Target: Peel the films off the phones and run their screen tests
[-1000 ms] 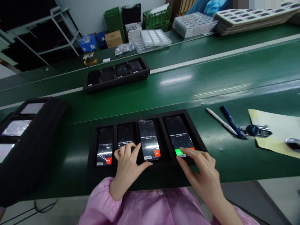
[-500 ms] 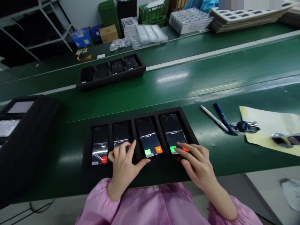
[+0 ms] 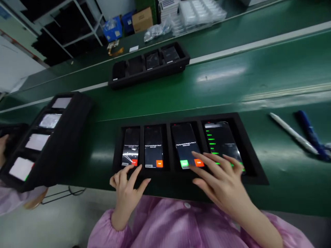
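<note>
Before me lies a black foam tray [image 3: 167, 174] with phones in its compartments, screens lit. The leftmost phone [image 3: 131, 141] and the second phone [image 3: 153, 151] show white text and a red "Fail" button. On the third phone [image 3: 183, 136] there are green and red buttons. The rightmost phone [image 3: 224, 136] displays a column of green lines. My left hand [image 3: 126, 186], fingers spread, is at the lower edge of the leftmost phone. My right hand [image 3: 219, 175] has its fingers outstretched over the third phone's lower end and the rightmost phone; whether a fingertip touches glass I cannot tell.
At left stands a dark stack of trays [image 3: 69, 120] with pale-screened devices on top; another person's hand [image 3: 3, 150] is beyond it. Across the bench sits another phone tray [image 3: 150, 74]. A white pen [image 3: 293, 132] and a blue pen [image 3: 311, 134] lie at right.
My view has swung left. My left hand has moved from the second phone to the leftmost; my right hand has shifted from the rightmost phone toward the third. The rightmost screen now shows green lines.
</note>
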`<state>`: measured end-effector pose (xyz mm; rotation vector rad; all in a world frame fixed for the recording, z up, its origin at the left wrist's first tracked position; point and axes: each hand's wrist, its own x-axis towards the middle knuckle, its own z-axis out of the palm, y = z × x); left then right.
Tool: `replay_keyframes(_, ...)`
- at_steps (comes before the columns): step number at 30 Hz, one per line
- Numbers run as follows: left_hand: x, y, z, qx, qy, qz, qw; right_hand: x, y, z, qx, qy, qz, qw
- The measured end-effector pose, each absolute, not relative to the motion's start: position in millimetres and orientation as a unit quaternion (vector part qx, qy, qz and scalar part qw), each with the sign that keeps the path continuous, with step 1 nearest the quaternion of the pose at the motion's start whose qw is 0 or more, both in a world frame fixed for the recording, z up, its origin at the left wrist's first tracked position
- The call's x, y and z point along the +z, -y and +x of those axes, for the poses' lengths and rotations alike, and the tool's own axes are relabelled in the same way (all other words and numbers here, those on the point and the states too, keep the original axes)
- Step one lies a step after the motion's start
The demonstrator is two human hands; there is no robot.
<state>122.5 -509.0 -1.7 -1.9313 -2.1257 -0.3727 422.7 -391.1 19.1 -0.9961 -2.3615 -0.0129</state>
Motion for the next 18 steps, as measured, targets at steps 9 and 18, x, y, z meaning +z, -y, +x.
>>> replay_keyframes(9,-4,495,130,-0.115,0.715,-0.684,0.090,4,366,431,-0.038,0.834,-0.493,0.247)
replay_keyframes(18,2,520,73,-0.134,0.759,-0.616,0.163,-9,375,404,0.014,0.799,-0.555,0.231)
